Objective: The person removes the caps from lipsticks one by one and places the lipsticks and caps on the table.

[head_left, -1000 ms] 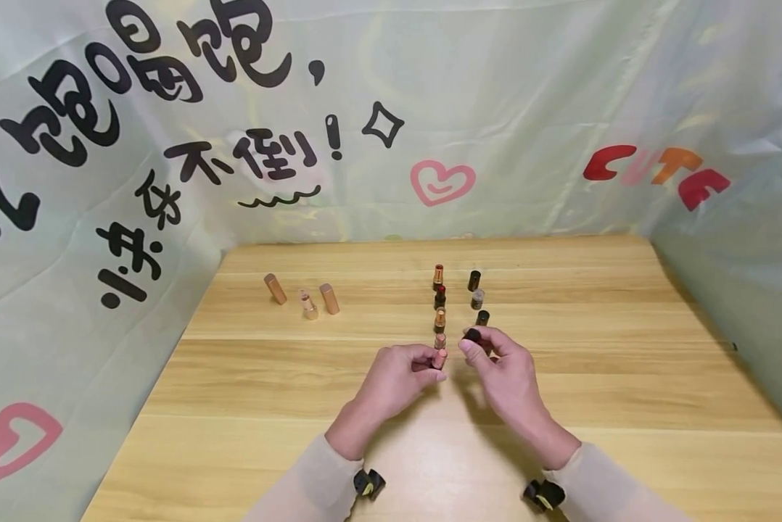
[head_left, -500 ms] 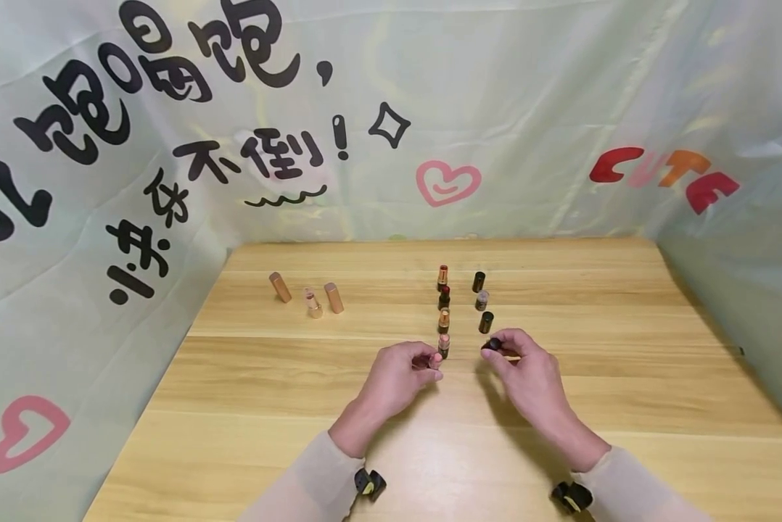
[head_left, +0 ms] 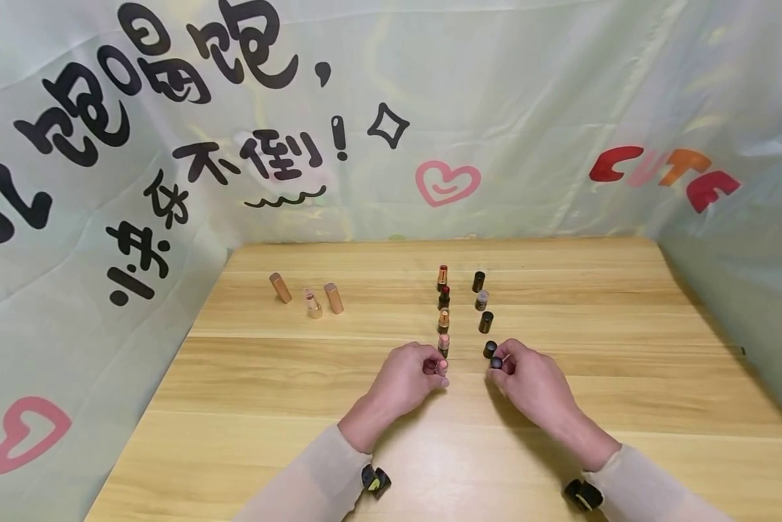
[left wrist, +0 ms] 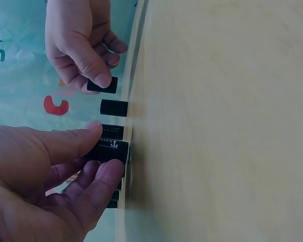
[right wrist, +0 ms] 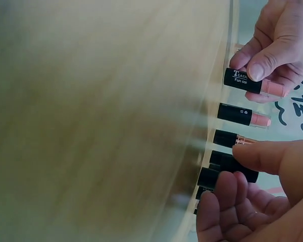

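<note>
My left hand [head_left: 407,380] pinches a lipstick [right wrist: 244,80] upright, its black base low near the table and its pink bullet uncovered on top. It stands at the near end of a column of uncapped lipsticks, right in front of another pink lipstick [head_left: 444,346]. To the right, my right hand [head_left: 533,383] holds a black lipstick cap [head_left: 496,363] between thumb and fingers. Just behind it a second black cap [head_left: 490,349] stands on the table. In the left wrist view the held cap [left wrist: 105,85] is partly covered by the thumb.
Further back in the column are an orange lipstick [head_left: 444,320], a dark red one [head_left: 444,297] and another orange one [head_left: 442,278]. Beside them stand black caps [head_left: 486,322] and a clear-topped cap [head_left: 482,300]. At left are two rose-gold tubes [head_left: 334,298] and an open lipstick [head_left: 313,304].
My hands have moved apart, the right one going right and down with its cap. A black cap now stands visible behind it. The left hand has brought its lipstick to the column's near end.
</note>
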{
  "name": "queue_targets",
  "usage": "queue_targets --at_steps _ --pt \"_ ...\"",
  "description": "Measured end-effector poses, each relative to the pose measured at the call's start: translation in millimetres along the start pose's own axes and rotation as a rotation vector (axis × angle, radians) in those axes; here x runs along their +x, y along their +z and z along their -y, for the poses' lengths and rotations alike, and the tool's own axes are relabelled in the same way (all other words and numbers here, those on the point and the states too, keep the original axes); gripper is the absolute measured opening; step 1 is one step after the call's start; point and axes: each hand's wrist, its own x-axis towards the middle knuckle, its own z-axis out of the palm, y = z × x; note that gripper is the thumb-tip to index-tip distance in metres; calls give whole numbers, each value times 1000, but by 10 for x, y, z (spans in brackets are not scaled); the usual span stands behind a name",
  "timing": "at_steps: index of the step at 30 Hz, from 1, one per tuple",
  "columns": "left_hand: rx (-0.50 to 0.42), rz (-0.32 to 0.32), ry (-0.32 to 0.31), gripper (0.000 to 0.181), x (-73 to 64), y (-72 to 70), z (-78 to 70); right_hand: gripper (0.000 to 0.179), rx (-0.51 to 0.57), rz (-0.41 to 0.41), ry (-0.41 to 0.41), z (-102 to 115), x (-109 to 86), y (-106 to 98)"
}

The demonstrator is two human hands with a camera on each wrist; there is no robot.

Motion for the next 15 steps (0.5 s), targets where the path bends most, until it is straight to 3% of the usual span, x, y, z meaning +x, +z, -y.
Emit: queue_targets --at_steps 15 --pt "18 10 -12 18 33 47 -24 16 -53 60 35 -29 16 33"
